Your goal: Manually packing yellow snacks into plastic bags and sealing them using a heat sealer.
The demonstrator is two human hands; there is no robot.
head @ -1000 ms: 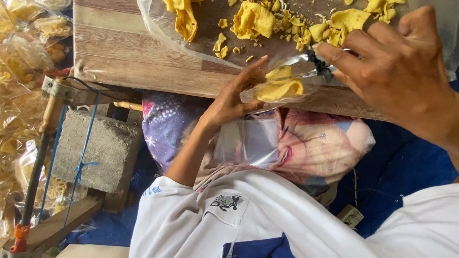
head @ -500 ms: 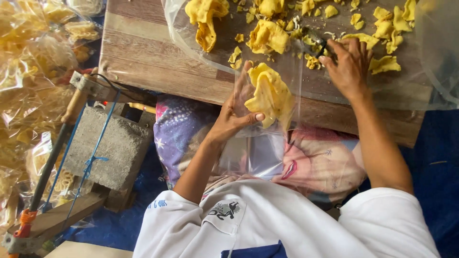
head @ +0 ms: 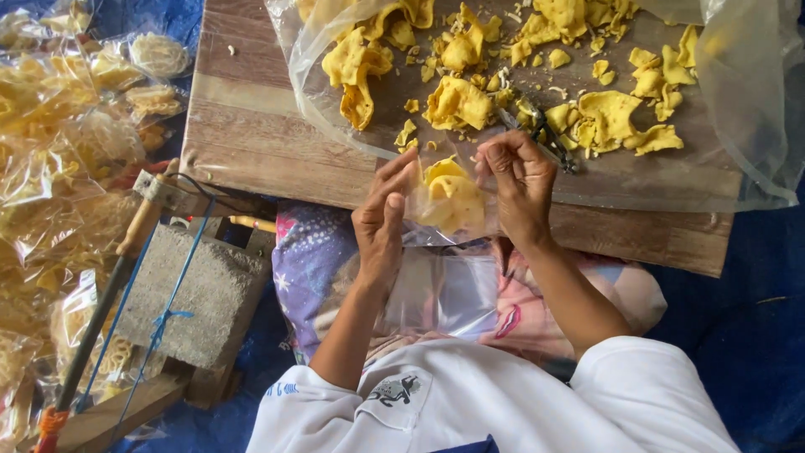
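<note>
Home snack-packing spot: bagged yellow crackers [head: 67,126], wooden board [head: 251,143], concrete block [head: 189,294].

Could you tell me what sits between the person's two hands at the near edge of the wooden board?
In the head view, a small clear plastic bag of yellow crackers sits between the left hand and right hand, both gripping it.

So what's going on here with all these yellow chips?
A person in a white shirt holds a small clear plastic bag of yellow fried crackers between both hands, left hand on one side, right hand pinching the other near the top. It sits at the edge of a wooden board where loose yellow crackers lie on a clear plastic sheet. Filled bags are piled to the side.
</note>
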